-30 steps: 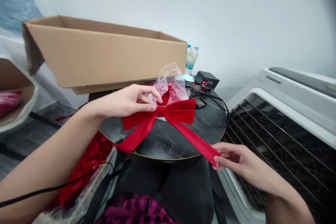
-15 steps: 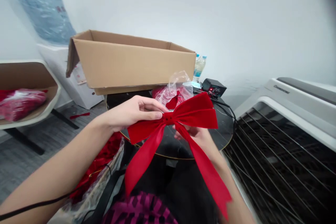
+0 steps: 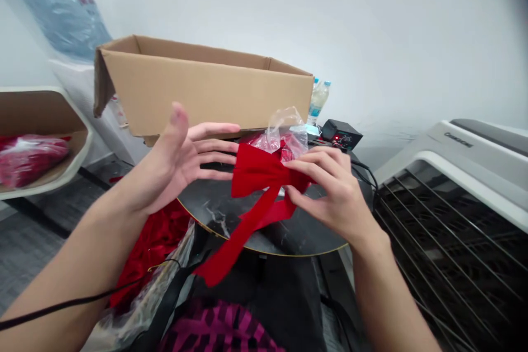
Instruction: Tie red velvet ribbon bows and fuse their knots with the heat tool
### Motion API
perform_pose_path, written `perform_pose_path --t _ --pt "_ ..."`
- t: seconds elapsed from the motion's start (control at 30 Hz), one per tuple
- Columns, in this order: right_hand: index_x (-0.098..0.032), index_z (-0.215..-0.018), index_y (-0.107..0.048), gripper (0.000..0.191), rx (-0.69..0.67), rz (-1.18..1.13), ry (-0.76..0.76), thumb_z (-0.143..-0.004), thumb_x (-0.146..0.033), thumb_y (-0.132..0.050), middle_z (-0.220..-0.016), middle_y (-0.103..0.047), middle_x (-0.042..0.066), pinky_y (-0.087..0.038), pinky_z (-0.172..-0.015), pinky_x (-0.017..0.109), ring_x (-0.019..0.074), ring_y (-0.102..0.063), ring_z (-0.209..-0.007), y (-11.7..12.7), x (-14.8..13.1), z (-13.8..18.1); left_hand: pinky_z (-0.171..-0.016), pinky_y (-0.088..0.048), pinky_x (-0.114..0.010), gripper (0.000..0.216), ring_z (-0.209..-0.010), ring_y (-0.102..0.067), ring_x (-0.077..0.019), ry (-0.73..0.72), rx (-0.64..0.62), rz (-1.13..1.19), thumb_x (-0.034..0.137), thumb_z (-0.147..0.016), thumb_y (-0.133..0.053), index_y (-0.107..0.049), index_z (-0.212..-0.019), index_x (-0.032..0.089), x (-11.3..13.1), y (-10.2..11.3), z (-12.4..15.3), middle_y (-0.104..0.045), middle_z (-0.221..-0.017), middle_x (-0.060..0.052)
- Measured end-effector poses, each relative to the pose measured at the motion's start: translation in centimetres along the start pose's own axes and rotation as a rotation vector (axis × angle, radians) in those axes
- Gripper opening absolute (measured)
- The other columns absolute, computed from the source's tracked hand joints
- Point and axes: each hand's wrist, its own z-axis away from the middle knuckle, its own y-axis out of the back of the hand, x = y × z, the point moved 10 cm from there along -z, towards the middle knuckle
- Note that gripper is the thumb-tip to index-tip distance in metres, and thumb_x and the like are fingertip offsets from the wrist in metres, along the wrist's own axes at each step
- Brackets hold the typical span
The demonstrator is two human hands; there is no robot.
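Note:
A red velvet bow (image 3: pixel 258 171) hangs over the round black table, its loops pointing left and its tails trailing down toward me. My right hand (image 3: pixel 330 184) pinches it near the middle, covering part of the right loop. My left hand (image 3: pixel 187 157) is spread, thumb up and palm turned toward the bow, with its fingertips close to the left loop; whether they touch it I cannot tell. Behind the bow lies a clear plastic bag (image 3: pixel 286 129) with red items inside.
A large open cardboard box (image 3: pixel 206 88) stands at the back of the black table (image 3: pixel 214 214). Beside it are water bottles (image 3: pixel 318 102) and a black control box (image 3: pixel 341 135). A pet crate (image 3: pixel 457 198) is at right, a chair (image 3: pixel 78 154) at left, red fabric (image 3: pixel 160 242) below my left arm.
My left hand has let go of the bow and opened out to its left. The right hand has come up from behind and grips the bow, which has turned and its tails swung left.

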Motion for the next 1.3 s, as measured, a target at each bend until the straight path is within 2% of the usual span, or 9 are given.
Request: perform_pose_path --t 0.07,0.17,0.3,0.4,0.5,0.63,0.9,1.03,1.3 --pt "-0.032 -0.120 -0.072 0.030 -0.005 0.272 0.159 -0.091 -0.024 -0.072 -0.111 -0.073 0.006 -0.040 -0.106 0.056 0.0314 -0.061 -0.114 0.6 -1.6 -1.0 -0.086 -0.064 -0.041 0.081 -0.117 -0.070 -0.0357 0.015 -0.021 -0.143 0.071 -0.078 -0.076 -0.062 -0.144 0.027 0.2 -0.7 -0.3 -0.075 -0.126 -0.014" --pt "-0.030 -0.122 -0.073 0.028 -0.001 0.321 0.206 -0.093 -0.027 -0.071 -0.113 -0.071 0.007 -0.041 -0.105 0.054 0.0290 -0.065 -0.110 1.0 -1.9 -2.1 -0.086 -0.065 -0.039 0.080 -0.109 -0.074 -0.0305 0.003 0.007 -0.212 0.032 -0.072 -0.093 -0.060 -0.144 0.026 -0.9 -1.5 -1.7 -0.078 -0.119 -0.011" --pt "-0.031 -0.133 -0.068 0.042 -0.048 -0.063 -0.078 -0.092 -0.037 -0.075 -0.128 -0.069 0.007 -0.049 -0.105 0.049 0.0283 -0.065 -0.118 1.0 2.9 -2.7 -0.080 -0.066 -0.031 0.031 -0.097 -0.075 -0.0225 -0.078 -0.071 -0.060 0.025 -0.078 -0.088 -0.073 -0.104 0.015 -1.7 -2.2 -4.0 -0.078 -0.108 -0.009" --pt "-0.027 -0.123 -0.071 0.038 -0.067 -0.516 -0.377 -0.089 -0.043 -0.076 -0.119 -0.074 0.006 -0.057 -0.097 0.045 0.0262 -0.070 -0.108 -0.7 7.9 -1.8 -0.076 -0.068 -0.033 0.036 -0.092 -0.075 -0.0216 -0.087 -0.074 -0.039 0.019 -0.075 -0.090 -0.067 -0.102 0.018 -1.6 -1.1 -4.9 -0.077 -0.098 -0.005" --pt "-0.025 -0.108 -0.071 0.033 -0.017 -0.685 -0.469 -0.085 -0.047 -0.080 -0.109 -0.075 0.005 -0.061 -0.087 0.040 0.0226 -0.072 -0.096 -2.3 10.5 -1.0 -0.075 -0.068 -0.037 0.037 -0.092 -0.076 -0.0234 -0.029 -0.106 -0.025 0.020 -0.077 -0.090 -0.063 -0.102 0.019 -1.9 -0.6 -5.5 -0.076 -0.099 -0.005" --pt "-0.027 -0.104 -0.063 0.037 0.031 -0.755 -0.475 -0.080 -0.049 -0.082 -0.099 -0.072 0.002 -0.062 -0.079 0.035 0.0195 -0.071 -0.087 -4.1 11.6 -0.8 -0.078 -0.065 -0.030 0.028 -0.091 -0.076 -0.0194 -0.022 -0.089 0.009 0.032 -0.086 -0.083 -0.064 -0.099 0.016 -3.1 -0.1 -6.1 -0.076 -0.101 -0.008" --pt "-0.029 -0.103 -0.058 0.030 0.140 -0.722 -0.413 -0.089 -0.050 -0.073 -0.096 -0.067 0.002 -0.061 -0.083 0.035 0.0186 -0.067 -0.085 -5.9 12.7 -1.8 -0.077 -0.063 -0.026 0.038 -0.082 -0.074 -0.0135 -0.123 0.133 0.069 0.027 -0.079 -0.087 -0.058 -0.102 0.019 -5.7 2.9 -7.2 -0.074 -0.091 0.001" --pt "-0.028 -0.103 -0.057 0.026 0.206 -0.643 -0.378 -0.091 -0.046 -0.071 -0.099 -0.065 0.003 -0.059 -0.084 0.036 0.0193 -0.065 -0.087 -5.9 12.5 -1.9 -0.075 -0.060 -0.021 0.033 -0.078 -0.072 -0.0102 -0.140 0.175 0.096 0.029 -0.082 -0.084 -0.058 -0.099 0.020 -6.2 3.2 -7.4 -0.074 -0.091 0.001" --pt "-0.026 -0.105 -0.059 0.020 0.268 -0.566 -0.315 -0.094 -0.040 -0.069 -0.108 -0.064 0.004 -0.055 -0.094 0.037 0.0213 -0.064 -0.102 -5.8 11.8 -1.7 -0.061 -0.060 -0.021 0.041 -0.062 -0.069 -0.0111 -0.199 0.169 0.058 0.034 -0.087 -0.079 -0.049 -0.113 0.027 -5.7 2.7 -7.5 -0.071 -0.075 0.005"
